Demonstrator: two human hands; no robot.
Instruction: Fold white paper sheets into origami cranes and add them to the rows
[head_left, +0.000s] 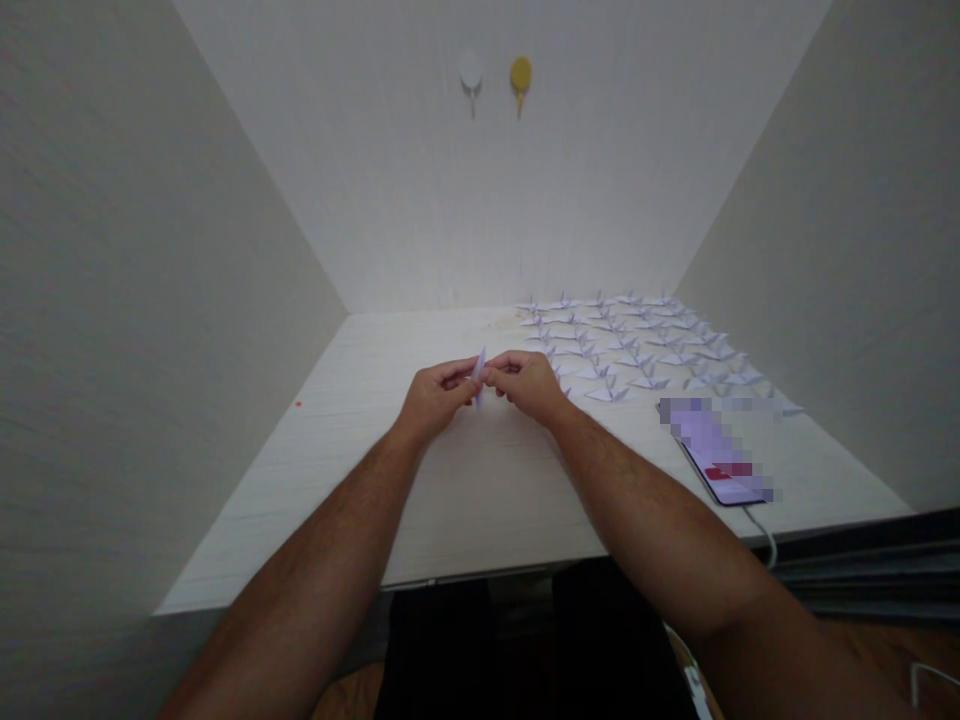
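Note:
Between my two hands, just above the middle of the table, a small folded piece of white paper (pixel 480 372) stands edge-on, narrow and pointed at top and bottom. My left hand (pixel 441 392) pinches it from the left with thumb and fingers. From the right, my right hand (pixel 527 382) grips the same paper with thumb and forefinger. The fingers hide part of the folds. Rows of several white folded paper cranes (pixel 634 352) stand on the table to the right of my right hand, the nearest ones close to its wrist.
A phone (pixel 712 450) with a lit, partly blurred screen lies at the right, its white cable (pixel 766 538) running over the front edge of the white table (pixel 330 450). Walls enclose the table on three sides. A white hook (pixel 471 72) and a yellow hook (pixel 520 74) are on the back wall.

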